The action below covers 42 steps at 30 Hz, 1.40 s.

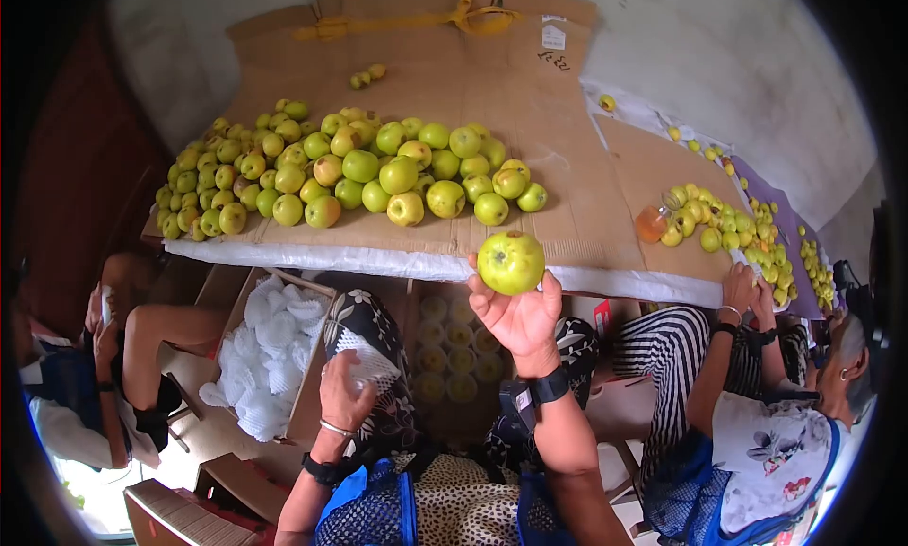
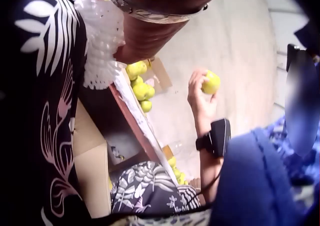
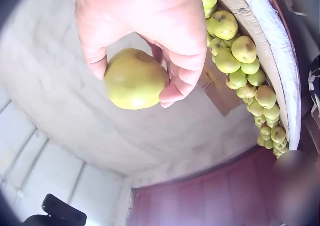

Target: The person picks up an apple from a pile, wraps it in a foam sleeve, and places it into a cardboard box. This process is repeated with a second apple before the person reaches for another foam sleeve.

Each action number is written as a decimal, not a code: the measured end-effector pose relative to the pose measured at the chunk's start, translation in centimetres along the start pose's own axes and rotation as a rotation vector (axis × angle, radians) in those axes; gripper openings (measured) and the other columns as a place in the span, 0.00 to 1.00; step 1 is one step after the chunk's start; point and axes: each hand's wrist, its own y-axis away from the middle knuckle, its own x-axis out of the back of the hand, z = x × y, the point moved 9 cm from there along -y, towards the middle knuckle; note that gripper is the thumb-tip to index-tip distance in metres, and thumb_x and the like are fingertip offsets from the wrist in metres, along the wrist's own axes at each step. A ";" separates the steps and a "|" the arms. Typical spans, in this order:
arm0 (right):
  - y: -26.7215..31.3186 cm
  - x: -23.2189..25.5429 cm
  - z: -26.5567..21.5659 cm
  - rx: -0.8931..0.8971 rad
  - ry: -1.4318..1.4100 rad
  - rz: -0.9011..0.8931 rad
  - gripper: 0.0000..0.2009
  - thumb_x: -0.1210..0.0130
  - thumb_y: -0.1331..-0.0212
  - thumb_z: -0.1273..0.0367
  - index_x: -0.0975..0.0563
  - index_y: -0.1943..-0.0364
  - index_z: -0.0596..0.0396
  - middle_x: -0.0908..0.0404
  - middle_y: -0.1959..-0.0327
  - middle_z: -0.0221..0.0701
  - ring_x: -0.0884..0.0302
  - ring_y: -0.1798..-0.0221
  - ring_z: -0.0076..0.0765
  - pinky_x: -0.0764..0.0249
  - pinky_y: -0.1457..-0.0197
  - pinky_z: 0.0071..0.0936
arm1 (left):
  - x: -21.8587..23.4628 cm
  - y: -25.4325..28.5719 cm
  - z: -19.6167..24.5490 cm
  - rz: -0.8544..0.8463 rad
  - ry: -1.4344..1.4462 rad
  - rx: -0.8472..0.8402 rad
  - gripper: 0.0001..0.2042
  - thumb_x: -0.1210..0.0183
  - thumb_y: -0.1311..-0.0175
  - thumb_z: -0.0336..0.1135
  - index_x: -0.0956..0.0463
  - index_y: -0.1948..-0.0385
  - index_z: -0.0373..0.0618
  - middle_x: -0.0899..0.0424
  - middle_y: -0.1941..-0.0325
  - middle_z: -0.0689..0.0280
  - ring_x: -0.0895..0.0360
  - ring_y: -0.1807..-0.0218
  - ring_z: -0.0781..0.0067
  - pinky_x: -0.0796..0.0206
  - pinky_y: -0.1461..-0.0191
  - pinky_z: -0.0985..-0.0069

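Note:
My right hand (image 1: 522,326) holds up a yellow-green apple (image 1: 511,264) in front of the table's near edge, thumb on one side and fingers on the other. A brown patch marks the top of this apple in the head view. In the right wrist view the apple (image 3: 135,82) is pinched at the fingertips, well apart from the pile. Low by the left thigh, my left hand (image 1: 344,396) grips a white foam net sleeve (image 1: 372,360). That sleeve (image 2: 102,43) hangs beside the patterned trouser leg in the left wrist view, the fingers mostly hidden.
A big apple pile (image 1: 359,167) covers part of the cardboard-topped table (image 1: 435,82). Foam nets (image 1: 270,357) fill a carton at left; packed apples (image 1: 459,361) sit in a box between the knees. People sit on both sides; a jar (image 1: 651,224) stands by another pile at right.

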 end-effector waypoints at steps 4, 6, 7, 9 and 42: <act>1.4 0.4 0.5 0.002 0.110 -0.005 0.35 0.41 0.51 0.58 0.42 0.39 0.53 0.40 0.39 0.45 0.33 0.44 0.50 0.33 0.43 0.40 | 1.2 0.9 -2.4 0.179 0.347 0.090 0.14 0.48 0.62 0.27 0.34 0.68 0.39 0.24 0.60 0.54 0.28 0.57 0.50 0.38 0.49 0.66; 2.2 0.7 0.7 0.039 0.268 0.042 0.36 0.40 0.52 0.59 0.43 0.38 0.51 0.39 0.39 0.44 0.33 0.44 0.50 0.34 0.42 0.41 | 1.4 1.2 -4.4 0.263 0.551 0.084 0.14 0.48 0.62 0.27 0.33 0.69 0.38 0.24 0.59 0.55 0.28 0.57 0.51 0.38 0.49 0.65; 2.7 0.8 0.6 0.051 0.316 0.109 0.39 0.36 0.56 0.61 0.42 0.39 0.54 0.39 0.39 0.44 0.35 0.42 0.50 0.37 0.38 0.42 | 2.7 1.2 -3.5 0.311 0.453 0.158 0.13 0.48 0.63 0.25 0.30 0.70 0.38 0.24 0.59 0.56 0.29 0.56 0.55 0.39 0.48 0.67; 3.1 0.5 0.8 0.062 0.477 0.093 0.40 0.34 0.58 0.61 0.42 0.39 0.56 0.39 0.39 0.44 0.37 0.40 0.49 0.37 0.38 0.42 | 6.0 -0.3 1.8 0.407 0.087 -0.088 0.12 0.47 0.63 0.25 0.27 0.70 0.40 0.25 0.60 0.56 0.29 0.56 0.57 0.40 0.49 0.69; 5.0 0.2 4.7 0.254 1.360 0.277 0.43 0.32 0.65 0.71 0.45 0.40 0.59 0.36 0.44 0.38 0.38 0.40 0.36 0.42 0.36 0.32 | -3.1 -6.2 5.1 -0.037 0.957 0.083 0.06 0.43 0.43 0.25 0.26 0.65 0.41 0.25 0.74 0.73 0.32 0.69 0.88 0.38 0.67 0.87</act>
